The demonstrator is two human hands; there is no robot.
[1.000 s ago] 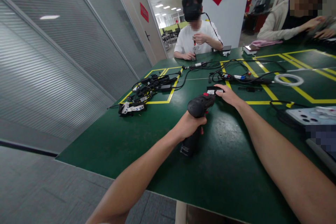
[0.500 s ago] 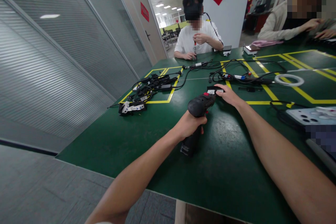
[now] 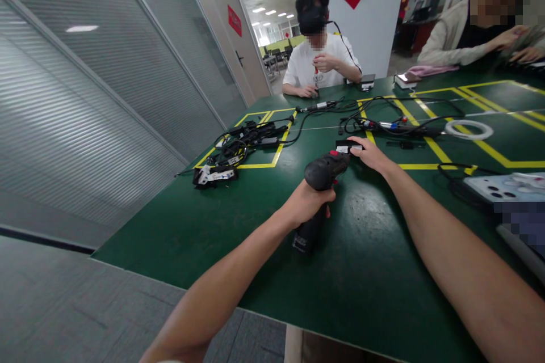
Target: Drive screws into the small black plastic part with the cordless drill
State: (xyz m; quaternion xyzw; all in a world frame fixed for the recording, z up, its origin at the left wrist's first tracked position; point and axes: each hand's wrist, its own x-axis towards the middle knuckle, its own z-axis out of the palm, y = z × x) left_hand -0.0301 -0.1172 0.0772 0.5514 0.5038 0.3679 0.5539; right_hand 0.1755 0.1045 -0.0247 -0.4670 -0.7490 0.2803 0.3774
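Fastening work with a powered driver is the step in hand, judging from the head view: the left hand [image 3: 307, 202] is wrapped shut around the grip of a black pistol-shaped electric screwdriver [image 3: 318, 190], whose nose points away toward the far side of the dark green table [image 3: 179, 221]. The tool's butt rests on or just above the tabletop near the middle of the scene; which of the two cannot be told. At the driver's nose sits a small black rectangular part with a white label [image 3: 346, 148], and the right hand [image 3: 369, 153] lies over its right end, fingers curled loosely and pressing down on it rather than closed in a full fist. The tip of the driver is hidden between tool and part, so whether a bit is seated in a screw cannot be told. As a judgement, the next move calls for keeping the part pinned flat and the driver square to it, since a tilted nose could slip off the screw head. Left of the hands, a tangle of black cables and small adapters [image 3: 238, 144] lies inside a yellow taped outline [image 3: 279, 147]. Far across the table a person in a white shirt [image 3: 319, 59] handles a small tool, and a white ring [image 3: 468, 129] lies to the right.
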